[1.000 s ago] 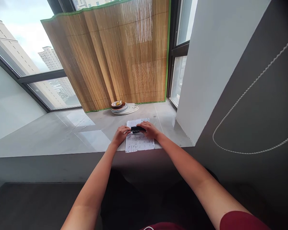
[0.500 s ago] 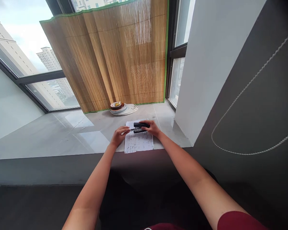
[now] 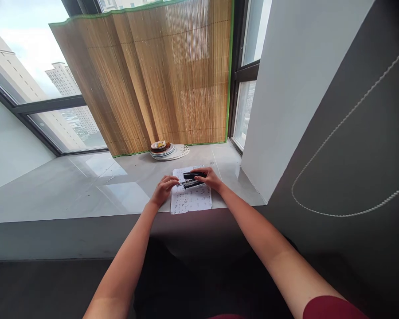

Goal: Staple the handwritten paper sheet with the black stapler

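A black stapler-like object (image 3: 190, 176) with its two arms apart is over the upper part of a white paper with writing (image 3: 191, 199). My right hand (image 3: 209, 177) is closed round its right end. From the left, my left hand (image 3: 166, 185) pinches a thin metallic strip (image 3: 182, 183) that reaches between the two black arms. Whether the strip is part of the object is too small to tell. The paper lies flat at the front edge of the grey sill.
Stacked plates (image 3: 162, 150) stand on a larger oval plate (image 3: 181, 152) at the back of the tiled sill (image 3: 80, 190). A bamboo blind (image 3: 159, 79) hangs behind them. A wall (image 3: 269, 97) rises on the right, with a looped bead chain (image 3: 322, 150).
The view has shifted slightly. The thin strip and the lower black arm look more slanted. Both hands keep their hold.
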### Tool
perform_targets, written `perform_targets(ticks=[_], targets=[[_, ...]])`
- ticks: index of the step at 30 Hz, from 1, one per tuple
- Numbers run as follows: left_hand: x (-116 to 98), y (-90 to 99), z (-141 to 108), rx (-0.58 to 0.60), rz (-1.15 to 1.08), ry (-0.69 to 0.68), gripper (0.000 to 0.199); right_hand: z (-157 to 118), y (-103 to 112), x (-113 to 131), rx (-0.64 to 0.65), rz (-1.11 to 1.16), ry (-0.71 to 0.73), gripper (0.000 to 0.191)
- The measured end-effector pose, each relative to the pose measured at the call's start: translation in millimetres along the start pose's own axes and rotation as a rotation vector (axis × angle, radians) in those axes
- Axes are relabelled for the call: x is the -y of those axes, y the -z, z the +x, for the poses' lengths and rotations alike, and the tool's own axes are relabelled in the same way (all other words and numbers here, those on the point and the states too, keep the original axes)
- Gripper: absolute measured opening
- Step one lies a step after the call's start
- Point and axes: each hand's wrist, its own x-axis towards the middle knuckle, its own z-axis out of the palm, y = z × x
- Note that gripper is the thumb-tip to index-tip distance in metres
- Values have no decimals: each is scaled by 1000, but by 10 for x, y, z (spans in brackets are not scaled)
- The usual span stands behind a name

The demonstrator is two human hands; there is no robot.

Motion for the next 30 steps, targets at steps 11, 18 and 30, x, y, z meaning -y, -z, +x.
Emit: perform_targets(ticks=[11,18,30], targets=[[-12,-7,-2,-45,30,-11,18,-14,2,3,7,21,-31,43],[34,-59,-31,14,53,-1,20,-11,-50,46,118,8,4,46],[-1,-61,-52,21,-25,64,13,19,-90,29,216,0,53,47]])
